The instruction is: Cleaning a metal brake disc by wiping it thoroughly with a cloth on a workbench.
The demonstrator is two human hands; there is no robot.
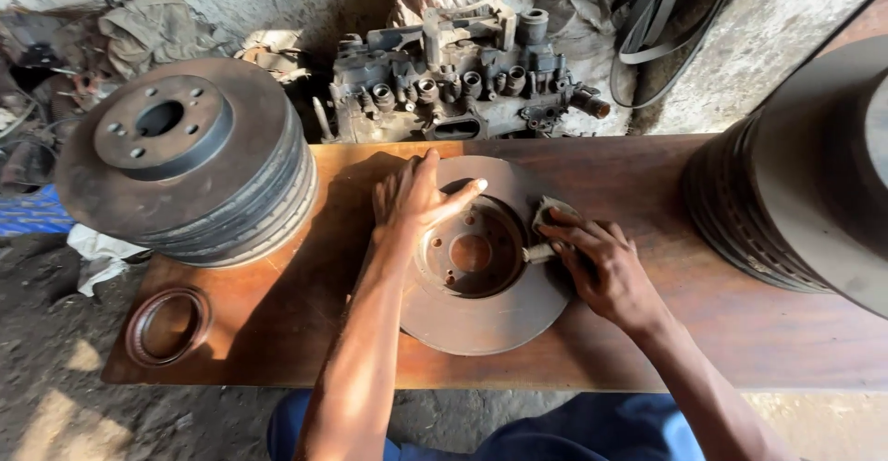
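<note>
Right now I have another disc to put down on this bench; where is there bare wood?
Bare wood lies between the disc being wiped and the right-hand stack, and near the rubber ring, front left. The left stack of discs fills the back left corner; both hands crowd the middle.

Left of the hands a stack of brake discs (190,160) stands on the wooden bench (740,322), a rubber ring (168,325) nearer; beyond, a grimy engine part (462,86)
</note>
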